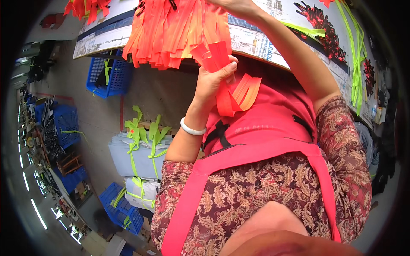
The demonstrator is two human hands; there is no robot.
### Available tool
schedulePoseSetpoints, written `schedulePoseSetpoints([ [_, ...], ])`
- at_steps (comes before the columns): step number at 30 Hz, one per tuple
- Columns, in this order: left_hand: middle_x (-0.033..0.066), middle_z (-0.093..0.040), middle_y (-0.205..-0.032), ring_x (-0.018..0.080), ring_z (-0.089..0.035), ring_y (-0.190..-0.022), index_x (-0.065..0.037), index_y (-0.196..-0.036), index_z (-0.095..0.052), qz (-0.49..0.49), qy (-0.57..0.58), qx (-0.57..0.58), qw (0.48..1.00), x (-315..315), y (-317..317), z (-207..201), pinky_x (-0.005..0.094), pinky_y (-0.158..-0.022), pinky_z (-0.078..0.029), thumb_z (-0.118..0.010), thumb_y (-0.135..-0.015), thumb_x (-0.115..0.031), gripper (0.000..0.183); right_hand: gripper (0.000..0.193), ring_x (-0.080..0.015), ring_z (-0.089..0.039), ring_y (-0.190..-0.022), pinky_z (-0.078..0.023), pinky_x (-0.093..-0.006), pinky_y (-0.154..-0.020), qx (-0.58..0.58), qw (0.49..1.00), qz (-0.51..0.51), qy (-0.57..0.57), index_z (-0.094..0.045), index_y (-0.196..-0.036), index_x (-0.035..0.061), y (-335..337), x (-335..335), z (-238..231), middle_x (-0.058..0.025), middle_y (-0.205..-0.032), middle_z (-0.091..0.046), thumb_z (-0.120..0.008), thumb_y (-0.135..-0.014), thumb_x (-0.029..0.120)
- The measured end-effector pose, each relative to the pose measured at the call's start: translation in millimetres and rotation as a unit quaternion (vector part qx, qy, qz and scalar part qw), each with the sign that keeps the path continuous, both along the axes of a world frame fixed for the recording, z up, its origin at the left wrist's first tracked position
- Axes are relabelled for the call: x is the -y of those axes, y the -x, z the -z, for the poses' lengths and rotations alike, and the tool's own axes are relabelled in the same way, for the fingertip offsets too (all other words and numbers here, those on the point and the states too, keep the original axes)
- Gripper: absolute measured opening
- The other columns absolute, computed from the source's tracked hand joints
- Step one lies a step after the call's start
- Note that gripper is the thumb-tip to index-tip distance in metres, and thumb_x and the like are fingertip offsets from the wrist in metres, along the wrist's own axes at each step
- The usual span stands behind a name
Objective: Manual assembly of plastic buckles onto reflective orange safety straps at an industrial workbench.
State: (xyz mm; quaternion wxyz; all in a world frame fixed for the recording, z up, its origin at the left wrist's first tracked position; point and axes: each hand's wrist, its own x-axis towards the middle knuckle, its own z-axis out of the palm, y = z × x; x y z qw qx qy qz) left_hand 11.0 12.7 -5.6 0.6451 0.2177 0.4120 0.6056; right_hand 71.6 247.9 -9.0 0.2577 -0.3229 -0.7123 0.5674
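Note:
My left hand (213, 81) is closed around a bundle of orange fabric strips (245, 94), held in front of my apron. The strips' folded ends stick out above the thumb, and loose ends hang out below it. Beyond it, a thick row of long orange strips (171, 38) drapes over the near edge of the worktable (252, 40). My right hand (237, 6) reaches to the right end of that row, at the top of the view. Its fingers are cut off by the picture's edge, so what they hold is hidden.
Small red-and-black pieces (326, 36) and yellow-green strips (356, 51) lie on the table's right side. Below its left end stands a blue crate (109, 74). Stacked grey bundles (136, 153) tied with yellow-green strips and another blue crate (124, 211) sit on the floor.

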Motion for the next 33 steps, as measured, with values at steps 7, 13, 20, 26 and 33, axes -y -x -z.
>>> schedulePoseSetpoints([
  [7, 0.0016, -0.057, -0.076, 0.0103, -0.049, -0.059, -0.001, -0.101, -0.062, 0.049, 0.035, 0.002, 0.998, -11, -6, 13, 0.0252, -0.053, -0.039, -0.069, -0.084, -0.006, 0.019, 0.025, -0.0047, -0.055, -0.064, -0.045, -0.0193, -0.057, -0.023, 0.995, -0.087, 0.045, -0.067, -0.104, 0.002, -90, 106, -9, -0.0001, -0.075, -0.062, -0.065, -0.091, 0.022],
  [13, 0.012, -0.068, -0.099, 0.0174, -0.066, -0.084, 0.002, -0.107, -0.063, 0.032, 0.018, 0.024, 0.999, -27, 7, 23, 0.0264, -0.068, -0.053, -0.057, -0.095, -0.024, 0.029, 0.02, -0.0054, -0.056, -0.062, -0.046, -0.0198, -0.056, -0.094, 0.984, 0.022, 0.152, -0.065, -0.097, 0.0007, -121, 112, -19, -0.0009, -0.072, -0.061, -0.065, -0.091, 0.02],
  [20, 0.0007, -0.066, -0.082, 0.0037, -0.056, -0.067, 0.002, -0.1, -0.069, 0.043, -0.087, -0.308, 0.946, -27, -29, -8, 0.0177, -0.056, -0.042, -0.068, -0.084, -0.001, 0.015, 0.009, -0.005, -0.057, -0.064, -0.048, -0.0205, -0.06, -0.1, 0.981, 0.007, 0.168, -0.059, -0.095, 0.0008, -145, 149, -12, 0.0008, -0.076, -0.06, -0.057, -0.094, 0.01],
  [26, -0.0028, -0.064, -0.078, 0.0037, -0.054, -0.065, -0.001, -0.096, -0.068, 0.143, -0.027, -0.27, 0.952, -12, -24, 5, 0.0182, -0.058, -0.043, -0.065, -0.089, -0.008, 0.01, 0.011, -0.0375, -0.06, -0.072, -0.047, -0.0406, -0.062, 0.065, 0.983, -0.02, -0.173, -0.055, -0.094, 0.0021, -156, 168, -14, -0.0184, -0.075, -0.058, -0.052, -0.094, 0.012],
  [33, -0.0007, -0.065, -0.082, 0.0053, -0.056, -0.072, -0.001, -0.097, -0.068, 0.154, -0.008, -0.168, 0.974, -23, -42, 8, 0.0204, -0.064, -0.045, -0.065, -0.09, -0.009, 0.012, 0.015, -0.0313, -0.062, -0.066, -0.047, -0.04, -0.061, 0.014, 0.997, 0.038, -0.058, -0.056, -0.08, 0.0007, -170, 169, -12, -0.0177, -0.068, -0.057, -0.055, -0.085, 0.014],
])
